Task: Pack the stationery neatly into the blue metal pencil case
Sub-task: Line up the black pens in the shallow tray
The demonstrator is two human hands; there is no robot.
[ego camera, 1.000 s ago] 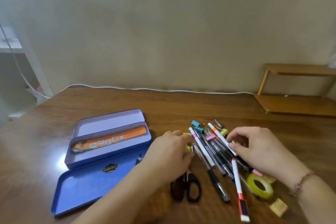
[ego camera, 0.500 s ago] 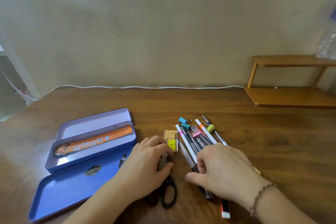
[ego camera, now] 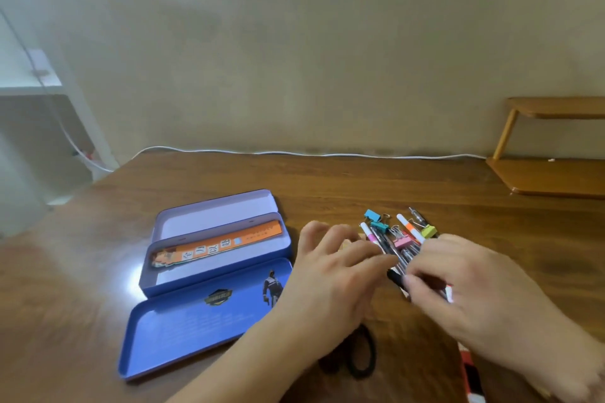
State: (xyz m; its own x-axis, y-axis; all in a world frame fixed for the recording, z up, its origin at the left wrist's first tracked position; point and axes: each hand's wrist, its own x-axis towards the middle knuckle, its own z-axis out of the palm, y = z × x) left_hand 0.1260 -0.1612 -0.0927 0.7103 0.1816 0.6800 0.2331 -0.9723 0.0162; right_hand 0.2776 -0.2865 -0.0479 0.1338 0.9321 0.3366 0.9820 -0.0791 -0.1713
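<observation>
Hands: both over the pile of stationery at the right of the tabletop. The left hand (ego camera: 334, 275) lies palm down with fingers spread and loose, gripping nothing, its fingertips at the left edge of the pens. The right hand (ego camera: 474, 291) is blurred; its fingers curl over the near ends of the pens, and whether it truly grips them cannot be told.
Tabletop (ego camera: 327, 180): dark brown wood with a bright glare patch left of the case.
Shelf (ego camera: 550, 173): light wooden, two levels, standing at the far right corner of the tabletop.
Cable (ego camera: 327, 154): white, running along the far edge of the tabletop and up the left wall.
Case (ego camera: 170, 327): blue metal, open, on the left half of the tabletop just beside the left hand. Its lid lies flat nearest the camera, with a badge and a figure printed inside; the tray sits behind it.
Ruler (ego camera: 222, 244): orange, with printed characters, lying lengthwise in the tray.
Scissors (ego camera: 357, 360): black handles, on the tabletop below the left wrist, partly hidden by the arm.
Pens (ego camera: 389, 245): a bundle lying side by side between the hands, tips pointing away; two white ones carry pink and orange bands.
Clips (ego camera: 376, 221): small binder clips in blue, teal, pink and yellow-green, among the far ends of the pens.
</observation>
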